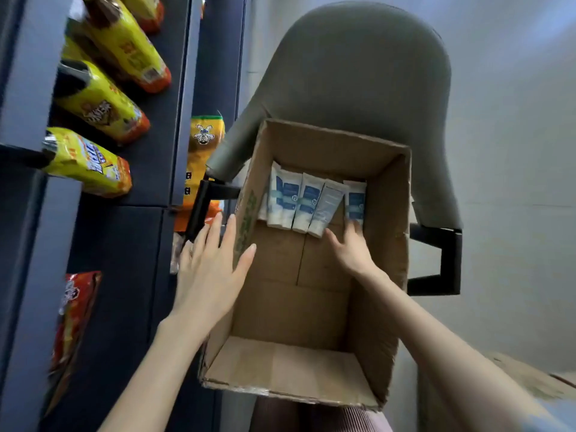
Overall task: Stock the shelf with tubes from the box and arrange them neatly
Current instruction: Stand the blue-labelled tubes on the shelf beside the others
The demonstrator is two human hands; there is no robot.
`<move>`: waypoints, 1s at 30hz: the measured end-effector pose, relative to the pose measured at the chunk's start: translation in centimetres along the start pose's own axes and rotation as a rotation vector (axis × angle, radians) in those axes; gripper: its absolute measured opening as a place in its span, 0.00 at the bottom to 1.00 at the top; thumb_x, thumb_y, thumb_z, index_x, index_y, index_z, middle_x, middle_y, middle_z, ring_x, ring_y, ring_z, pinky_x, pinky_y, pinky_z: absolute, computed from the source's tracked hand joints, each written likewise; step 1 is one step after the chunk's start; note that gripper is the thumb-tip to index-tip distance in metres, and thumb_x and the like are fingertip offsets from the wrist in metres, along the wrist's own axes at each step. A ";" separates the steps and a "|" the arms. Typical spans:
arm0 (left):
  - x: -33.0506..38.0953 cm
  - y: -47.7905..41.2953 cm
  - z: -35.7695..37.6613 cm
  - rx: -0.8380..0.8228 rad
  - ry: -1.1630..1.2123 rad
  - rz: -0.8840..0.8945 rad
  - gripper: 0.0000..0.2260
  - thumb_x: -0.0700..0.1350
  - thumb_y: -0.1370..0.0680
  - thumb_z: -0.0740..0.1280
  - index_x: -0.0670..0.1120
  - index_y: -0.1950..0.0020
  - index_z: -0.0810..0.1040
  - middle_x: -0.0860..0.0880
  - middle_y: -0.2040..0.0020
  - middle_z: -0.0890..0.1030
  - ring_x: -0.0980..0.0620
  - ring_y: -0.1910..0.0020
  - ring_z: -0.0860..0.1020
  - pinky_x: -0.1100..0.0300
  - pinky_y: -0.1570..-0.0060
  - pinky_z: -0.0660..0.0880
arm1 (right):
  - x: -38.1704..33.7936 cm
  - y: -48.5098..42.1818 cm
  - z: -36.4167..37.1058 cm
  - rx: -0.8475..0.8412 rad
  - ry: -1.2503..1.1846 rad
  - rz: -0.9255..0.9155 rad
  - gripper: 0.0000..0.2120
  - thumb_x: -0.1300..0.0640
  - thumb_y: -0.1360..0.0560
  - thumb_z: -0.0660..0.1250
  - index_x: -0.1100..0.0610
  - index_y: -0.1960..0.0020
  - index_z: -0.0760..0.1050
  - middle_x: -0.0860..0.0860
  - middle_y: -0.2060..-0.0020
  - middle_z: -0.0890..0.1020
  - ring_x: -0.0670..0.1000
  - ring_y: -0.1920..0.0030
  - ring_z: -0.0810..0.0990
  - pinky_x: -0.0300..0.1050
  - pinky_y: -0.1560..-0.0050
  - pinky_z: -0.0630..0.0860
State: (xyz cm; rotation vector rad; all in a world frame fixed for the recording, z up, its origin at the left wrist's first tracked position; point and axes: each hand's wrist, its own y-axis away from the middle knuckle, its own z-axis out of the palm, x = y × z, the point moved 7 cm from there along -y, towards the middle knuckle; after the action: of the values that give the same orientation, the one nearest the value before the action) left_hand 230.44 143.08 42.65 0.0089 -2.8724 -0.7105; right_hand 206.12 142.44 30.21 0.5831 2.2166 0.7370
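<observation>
An open cardboard box rests on a grey chair. Several white-and-blue tubes lie side by side at its far end. My right hand is inside the box with fingers spread, its fingertips on the rightmost tube. My left hand hovers open by the box's left wall, fingers apart, holding nothing. The dark shelf stands to the left.
Yellow and orange snack bags lie on the dark shelf boards, and a red bag sits lower down. The grey chair with black armrests holds the box. A pale wall is on the right.
</observation>
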 end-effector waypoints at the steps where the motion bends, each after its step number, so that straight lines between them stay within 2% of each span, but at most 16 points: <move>1: 0.0 -0.5 0.2 0.002 0.015 -0.008 0.30 0.61 0.21 0.46 0.50 0.22 0.46 0.49 0.21 0.48 0.50 0.23 0.49 0.49 0.27 0.50 | 0.3 -1.2 0.1 0.006 -0.011 0.017 0.34 0.45 0.20 0.58 0.61 0.23 0.50 0.61 0.25 0.55 0.59 0.25 0.54 0.51 0.27 0.54; 6: 0.4 -2.0 1.2 -0.002 0.079 -0.007 0.30 0.62 0.21 0.46 0.51 0.22 0.45 0.50 0.21 0.48 0.51 0.23 0.49 0.50 0.27 0.49 | 2.2 -6.3 0.1 0.051 -0.104 0.142 0.34 0.52 0.21 0.62 0.62 0.24 0.48 0.62 0.25 0.54 0.61 0.26 0.57 0.54 0.28 0.59; 9: 1.0 -2.3 1.9 -0.016 0.087 0.016 0.31 0.62 0.22 0.44 0.52 0.22 0.44 0.51 0.21 0.47 0.52 0.23 0.48 0.51 0.27 0.50 | 3.1 -8.5 -0.4 0.104 -0.185 0.198 0.31 0.57 0.22 0.63 0.65 0.25 0.53 0.62 0.29 0.63 0.61 0.30 0.65 0.51 0.33 0.65; 12: 1.4 -2.5 1.9 0.001 0.133 0.011 0.31 0.63 0.22 0.44 0.52 0.22 0.45 0.51 0.21 0.47 0.52 0.23 0.48 0.51 0.27 0.50 | 3.7 -9.8 -0.8 0.147 -0.249 0.244 0.29 0.60 0.22 0.64 0.64 0.26 0.56 0.62 0.31 0.68 0.60 0.32 0.69 0.51 0.34 0.68; 16: 2.2 -3.2 1.1 0.061 0.182 0.026 0.31 0.62 0.23 0.45 0.51 0.22 0.48 0.51 0.21 0.50 0.52 0.23 0.50 0.52 0.27 0.51 | 3.7 -10.7 -0.2 0.152 -0.239 0.259 0.33 0.60 0.24 0.67 0.64 0.26 0.55 0.61 0.30 0.65 0.59 0.30 0.66 0.52 0.30 0.65; 20: 3.3 -3.5 0.5 0.104 0.247 0.066 0.30 0.62 0.22 0.45 0.52 0.22 0.49 0.52 0.21 0.51 0.54 0.23 0.50 0.57 0.30 0.49 | 3.6 -11.0 0.6 0.153 -0.308 0.327 0.34 0.60 0.27 0.71 0.64 0.27 0.58 0.61 0.30 0.65 0.59 0.31 0.68 0.51 0.32 0.68; 22: 3.7 -3.5 0.4 0.116 0.263 0.085 0.30 0.62 0.22 0.46 0.52 0.22 0.50 0.52 0.22 0.52 0.54 0.24 0.51 0.58 0.31 0.49 | 3.9 -10.8 1.2 0.106 -0.366 0.356 0.31 0.60 0.29 0.73 0.64 0.31 0.64 0.61 0.32 0.69 0.59 0.35 0.72 0.53 0.35 0.72; 25: 3.9 -3.0 0.6 0.114 0.283 0.097 0.30 0.62 0.23 0.45 0.52 0.22 0.51 0.53 0.22 0.52 0.55 0.24 0.51 0.59 0.33 0.49 | 4.4 -9.3 1.8 0.051 -0.509 0.385 0.21 0.64 0.28 0.71 0.63 0.37 0.71 0.60 0.38 0.76 0.58 0.40 0.77 0.50 0.44 0.76; 28: 3.7 -2.3 0.9 0.102 0.310 0.096 0.30 0.62 0.23 0.46 0.52 0.22 0.51 0.53 0.22 0.53 0.56 0.24 0.52 0.60 0.34 0.49 | 4.4 -7.5 2.2 -0.002 -0.657 0.395 0.15 0.65 0.26 0.68 0.60 0.40 0.71 0.59 0.40 0.78 0.56 0.45 0.79 0.50 0.54 0.76; 30: 3.4 -1.8 1.0 0.091 0.340 0.092 0.30 0.62 0.23 0.46 0.53 0.22 0.52 0.54 0.22 0.56 0.56 0.25 0.53 0.61 0.34 0.51 | 4.2 -6.2 2.2 -0.018 -0.740 0.415 0.15 0.62 0.25 0.68 0.59 0.40 0.70 0.58 0.41 0.78 0.54 0.49 0.78 0.50 0.56 0.76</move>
State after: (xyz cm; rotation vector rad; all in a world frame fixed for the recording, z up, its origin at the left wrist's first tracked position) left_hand 226.83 141.77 41.52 0.0088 -2.5583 -0.5054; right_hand 203.95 141.14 22.82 1.1188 1.4171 0.6057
